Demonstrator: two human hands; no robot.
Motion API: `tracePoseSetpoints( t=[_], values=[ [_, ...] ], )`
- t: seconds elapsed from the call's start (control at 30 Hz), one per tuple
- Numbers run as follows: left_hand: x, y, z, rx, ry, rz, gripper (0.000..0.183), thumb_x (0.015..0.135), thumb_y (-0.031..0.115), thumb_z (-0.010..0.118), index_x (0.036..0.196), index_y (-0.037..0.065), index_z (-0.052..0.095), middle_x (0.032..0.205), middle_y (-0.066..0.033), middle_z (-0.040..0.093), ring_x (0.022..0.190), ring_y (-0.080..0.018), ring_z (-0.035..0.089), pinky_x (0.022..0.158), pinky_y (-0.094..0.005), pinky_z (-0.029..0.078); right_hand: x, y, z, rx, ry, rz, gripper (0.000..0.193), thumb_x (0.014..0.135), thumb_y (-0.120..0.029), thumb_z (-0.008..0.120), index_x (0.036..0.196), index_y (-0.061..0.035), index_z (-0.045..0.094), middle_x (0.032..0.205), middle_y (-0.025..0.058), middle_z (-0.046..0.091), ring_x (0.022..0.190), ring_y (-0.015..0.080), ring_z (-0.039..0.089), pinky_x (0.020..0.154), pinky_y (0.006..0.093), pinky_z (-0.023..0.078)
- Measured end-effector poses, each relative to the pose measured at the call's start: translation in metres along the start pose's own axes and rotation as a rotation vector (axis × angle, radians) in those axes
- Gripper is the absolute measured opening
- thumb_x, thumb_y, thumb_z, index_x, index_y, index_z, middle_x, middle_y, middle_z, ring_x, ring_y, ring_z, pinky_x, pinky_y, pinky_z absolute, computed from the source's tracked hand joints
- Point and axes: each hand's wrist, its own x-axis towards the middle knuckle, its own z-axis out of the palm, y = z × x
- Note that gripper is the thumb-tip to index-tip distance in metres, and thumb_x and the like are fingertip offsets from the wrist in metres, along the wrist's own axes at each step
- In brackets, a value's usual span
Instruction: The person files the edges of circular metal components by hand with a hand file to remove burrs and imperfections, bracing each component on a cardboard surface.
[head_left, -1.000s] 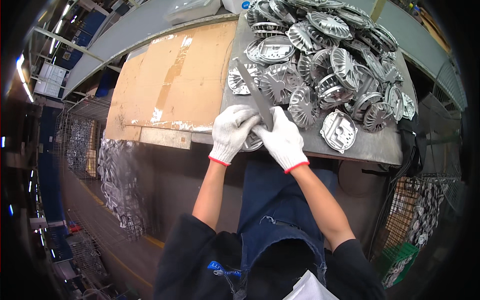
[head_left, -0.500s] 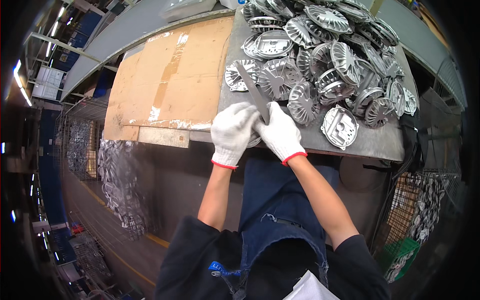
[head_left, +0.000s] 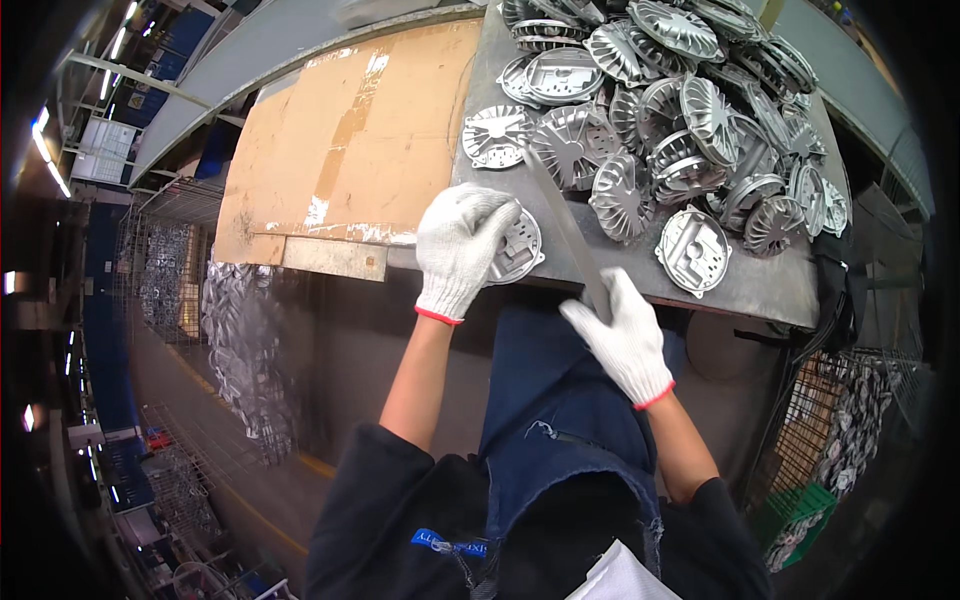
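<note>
The grey tabletop [head_left: 740,285] carries a heap of finned metal castings [head_left: 690,110] — beside a cardboard sheet [head_left: 350,140]. At its near edge the left hand [head_left: 457,250] clasps one round casting [head_left: 517,247]; the right hand [head_left: 625,335] grips a long flat file [head_left: 562,222] angled just beside it.
</note>
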Motion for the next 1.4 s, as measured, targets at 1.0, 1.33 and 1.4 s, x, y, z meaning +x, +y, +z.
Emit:
tracePoseSetpoints(
  t=[1.0,1.33,1.4],
  values=[
    [-0.015,-0.034,0.027,0.251,0.080,0.314,0.019,0.084,0.024,0.089,0.100,0.013,0.088,0.108,-0.0066,0.084,0.116,-0.0327,0.074,0.104,-0.0437,0.059,-0.013,-0.022,-0.022,-0.586,0.103,-0.424,0.036,0.111,-0.038,0.072,0.124,-0.0060,0.062,0.074,0.0165,0.074,0.062,0.0366,0.074,0.055,0.0468,0.056],
    [-0.014,-0.035,0.029,0.271,0.101,0.275,0.017,0.085,0.029,0.086,0.093,0.015,0.087,0.102,-0.0026,0.082,0.113,-0.0281,0.073,0.097,-0.0412,0.060,-0.011,-0.019,-0.017,-0.550,0.151,-0.495,0.041,0.112,-0.044,0.069,0.125,-0.0063,0.063,0.068,0.0167,0.072,0.057,0.0363,0.073,0.052,0.0478,0.055],
    [-0.013,-0.033,0.032,0.261,0.093,0.306,0.018,0.083,0.027,0.087,0.093,0.013,0.087,0.104,-0.0040,0.082,0.113,-0.0292,0.073,0.098,-0.0421,0.060,-0.014,-0.022,-0.014,-0.456,0.210,-0.504,0.040,0.112,-0.044,0.069,0.125,-0.0066,0.063,0.066,0.0164,0.071,0.057,0.0362,0.073,0.052,0.0484,0.054]
  ],
)
